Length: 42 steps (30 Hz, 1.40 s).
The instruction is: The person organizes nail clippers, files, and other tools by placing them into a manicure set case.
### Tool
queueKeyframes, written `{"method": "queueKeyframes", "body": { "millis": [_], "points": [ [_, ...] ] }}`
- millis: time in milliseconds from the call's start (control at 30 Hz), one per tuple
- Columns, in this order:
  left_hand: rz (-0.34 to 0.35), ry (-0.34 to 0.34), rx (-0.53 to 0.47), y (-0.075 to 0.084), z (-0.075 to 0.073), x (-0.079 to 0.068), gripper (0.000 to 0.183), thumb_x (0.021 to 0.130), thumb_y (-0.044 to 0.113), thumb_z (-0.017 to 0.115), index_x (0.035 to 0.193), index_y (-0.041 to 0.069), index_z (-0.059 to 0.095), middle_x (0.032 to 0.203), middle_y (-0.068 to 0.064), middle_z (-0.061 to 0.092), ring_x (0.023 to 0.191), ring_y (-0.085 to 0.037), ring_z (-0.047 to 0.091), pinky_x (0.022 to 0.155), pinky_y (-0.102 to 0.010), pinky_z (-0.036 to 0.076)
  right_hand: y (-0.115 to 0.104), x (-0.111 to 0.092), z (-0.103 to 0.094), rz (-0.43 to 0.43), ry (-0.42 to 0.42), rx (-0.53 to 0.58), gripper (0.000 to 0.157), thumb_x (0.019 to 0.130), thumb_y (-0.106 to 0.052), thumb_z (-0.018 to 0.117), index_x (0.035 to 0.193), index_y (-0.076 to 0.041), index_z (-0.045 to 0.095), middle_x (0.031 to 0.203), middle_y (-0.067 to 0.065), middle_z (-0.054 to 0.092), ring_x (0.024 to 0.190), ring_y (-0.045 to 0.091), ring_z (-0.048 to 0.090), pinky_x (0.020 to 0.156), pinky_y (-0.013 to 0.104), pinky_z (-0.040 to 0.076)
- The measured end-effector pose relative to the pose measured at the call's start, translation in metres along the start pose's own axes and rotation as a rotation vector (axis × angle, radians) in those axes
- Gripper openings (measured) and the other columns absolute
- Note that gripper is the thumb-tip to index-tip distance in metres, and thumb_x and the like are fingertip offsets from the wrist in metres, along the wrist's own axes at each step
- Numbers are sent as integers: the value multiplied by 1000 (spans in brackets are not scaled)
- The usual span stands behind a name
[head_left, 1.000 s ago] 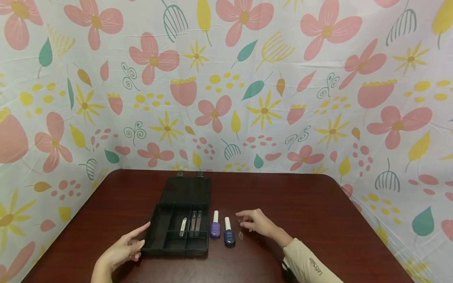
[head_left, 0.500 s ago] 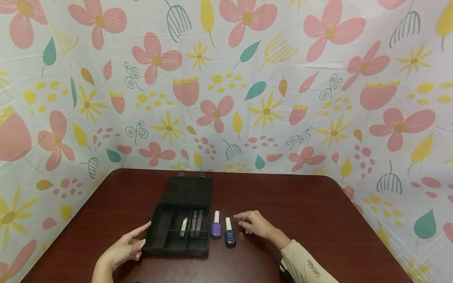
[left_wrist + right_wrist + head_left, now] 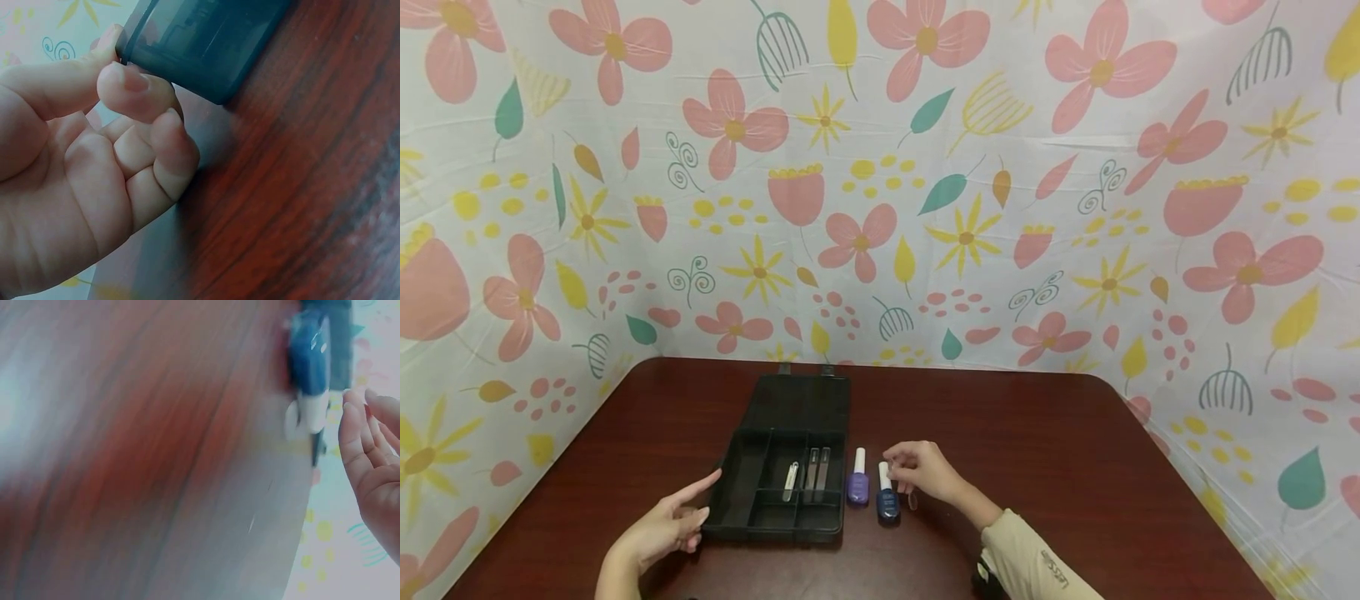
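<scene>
My left hand (image 3: 661,527) is at the near left corner of an open black divided box (image 3: 730,492). Its index finger stretches along the box's side, touching the rim, while the other fingers curl loosely. My right hand (image 3: 929,472) is just above and behind a navy nail polish bottle (image 3: 887,505) with a white cap. Its thumb and fingertips pinch a small clear piece (image 3: 892,465), mostly hidden by the fingers. A clear oval piece (image 3: 913,501) lies on the table beside the bottle. Left of the navy bottle stands a purple nail polish bottle (image 3: 858,487).
Inside the box lie a silver nail clipper (image 3: 790,482) and two slim dark metal tools (image 3: 817,471). Its lid (image 3: 797,400) is folded back flat on the dark red wooden table (image 3: 1000,417). A flowered cloth (image 3: 880,167) hangs around the table's far edges.
My right hand has moved left toward the navy bottle, its fingertips now overlapping the white cap in the head view. The left hand and box stay in place.
</scene>
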<state>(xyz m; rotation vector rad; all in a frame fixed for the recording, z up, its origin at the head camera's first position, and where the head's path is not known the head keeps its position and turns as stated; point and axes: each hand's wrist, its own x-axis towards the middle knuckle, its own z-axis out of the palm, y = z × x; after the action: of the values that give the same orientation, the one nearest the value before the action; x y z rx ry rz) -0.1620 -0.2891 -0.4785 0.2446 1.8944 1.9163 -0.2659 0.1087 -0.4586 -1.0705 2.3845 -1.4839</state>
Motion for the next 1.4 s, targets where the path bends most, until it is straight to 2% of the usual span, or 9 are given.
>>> {"method": "queueKeyframes", "body": {
  "millis": [200,267,467,600,667,767,900,1167,1400],
  "points": [
    [-15,39,17,2,2,0,59,93,14,49,144,15,20,67,0,39,57,-13,44,59,-31,45,-9,8,15,-44,43,133,25,77,13,62,100,18,56,72,25,59,53,37,57,46,39,48],
    [-16,40,14,2,2,0,59,93,14,49,144,13,19,67,1,39,57,-13,45,59,-30,45,-19,10,20,-46,47,154,25,76,13,62,100,19,55,73,27,58,53,39,57,47,41,48],
    [2,0,8,2,2,-1,47,94,14,48,130,41,36,67,2,39,58,-11,46,59,-28,45,-36,14,33,-47,42,211,26,78,14,59,102,19,54,81,32,58,56,46,55,48,48,46],
    [-2,11,7,2,3,-1,45,93,13,48,125,44,40,67,2,40,57,-12,46,59,-29,45,-43,17,42,-33,53,225,25,77,12,61,101,17,56,83,31,60,54,47,53,43,51,43],
    [-12,28,7,3,3,-1,47,93,13,49,131,38,37,66,1,40,57,-12,45,58,-29,45,-46,19,46,-16,63,231,25,76,10,63,100,15,57,82,31,60,50,42,53,38,46,42],
    [-28,49,16,4,3,0,57,92,14,51,143,21,24,66,1,40,56,-13,45,57,-29,44,-50,23,54,15,86,242,24,75,10,65,98,12,59,81,30,57,42,27,51,33,30,39],
    [-39,58,29,5,3,1,66,92,14,51,143,4,10,64,1,40,56,-13,45,57,-29,44,-45,30,70,44,98,240,25,73,9,68,97,11,60,79,27,54,41,9,44,33,17,32],
    [-40,70,38,3,3,2,65,92,14,50,143,4,12,65,0,41,56,-14,45,57,-30,44,-43,43,99,35,64,160,25,69,3,74,92,6,64,72,9,60,37,2,42,33,17,33],
    [-53,88,41,4,3,2,66,92,14,51,143,5,10,65,0,40,56,-14,44,57,-30,44,-50,46,112,7,43,78,23,66,3,76,86,3,66,71,4,63,34,-1,37,35,19,39]
  ]
}}
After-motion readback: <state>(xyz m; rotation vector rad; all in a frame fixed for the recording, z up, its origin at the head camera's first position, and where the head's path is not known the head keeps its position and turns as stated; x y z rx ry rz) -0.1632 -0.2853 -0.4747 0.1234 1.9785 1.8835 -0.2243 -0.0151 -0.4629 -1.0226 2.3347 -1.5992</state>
